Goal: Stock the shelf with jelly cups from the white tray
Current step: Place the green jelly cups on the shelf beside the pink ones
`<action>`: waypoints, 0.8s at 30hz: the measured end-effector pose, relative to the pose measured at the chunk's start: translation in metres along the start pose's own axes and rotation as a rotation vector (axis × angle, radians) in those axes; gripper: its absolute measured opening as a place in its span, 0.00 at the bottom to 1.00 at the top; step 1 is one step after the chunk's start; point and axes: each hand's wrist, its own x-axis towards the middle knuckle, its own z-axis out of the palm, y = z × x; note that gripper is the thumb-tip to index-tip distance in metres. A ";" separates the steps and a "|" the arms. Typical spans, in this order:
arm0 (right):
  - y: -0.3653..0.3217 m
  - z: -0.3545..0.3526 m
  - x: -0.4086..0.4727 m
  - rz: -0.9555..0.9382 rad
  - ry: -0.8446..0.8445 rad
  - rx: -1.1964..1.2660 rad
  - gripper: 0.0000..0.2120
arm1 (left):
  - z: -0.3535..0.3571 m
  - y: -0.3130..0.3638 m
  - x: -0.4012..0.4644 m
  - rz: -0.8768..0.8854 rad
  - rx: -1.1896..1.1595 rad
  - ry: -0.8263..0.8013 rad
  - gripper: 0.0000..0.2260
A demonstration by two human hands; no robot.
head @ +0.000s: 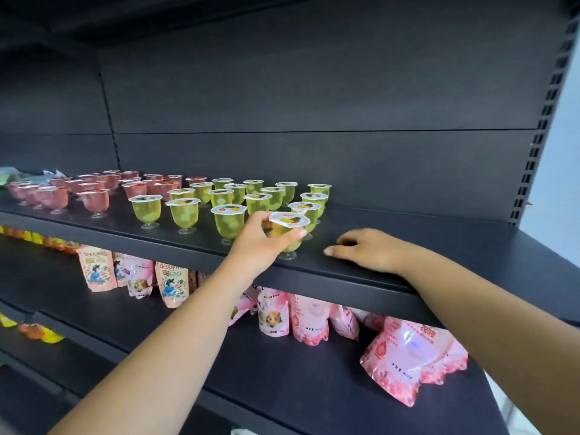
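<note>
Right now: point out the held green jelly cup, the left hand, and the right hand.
held green jelly cup (289, 220), head view, on its lid
left hand (260, 243), head view, back of hand
right hand (365, 249), head view, knuckles

Two bare forearms, no sleeves, no watch, no bands. Left hand (257, 243) ungloved, no rings showing; short, plain nails, one pale nail visible at a fingertip. Right hand (367, 249) likewise ungloved, no rings, one short unpainted nail showing. Smooth wrists, nothing worn on either. Upper arms and clothing out of frame.
</note>
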 end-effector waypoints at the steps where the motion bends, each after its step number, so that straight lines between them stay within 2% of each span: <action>1: 0.000 0.001 -0.007 -0.008 -0.019 -0.040 0.28 | 0.000 0.001 0.001 0.011 0.045 -0.012 0.27; 7: -0.004 0.013 -0.041 -0.014 -0.013 -0.194 0.39 | -0.003 0.000 0.008 0.033 0.230 -0.062 0.30; 13: -0.015 0.024 -0.058 0.082 0.128 -0.255 0.39 | -0.004 -0.009 0.009 0.126 0.354 -0.124 0.36; 18: -0.031 0.043 -0.081 0.146 0.284 -0.346 0.34 | -0.020 -0.020 -0.016 0.228 0.292 -0.103 0.31; 21: -0.042 0.062 -0.108 0.145 0.381 -0.353 0.28 | -0.039 -0.033 -0.053 0.392 0.440 -0.106 0.22; 24: -0.058 0.082 -0.142 0.152 0.370 -0.392 0.27 | -0.064 -0.040 -0.093 0.510 0.563 -0.150 0.19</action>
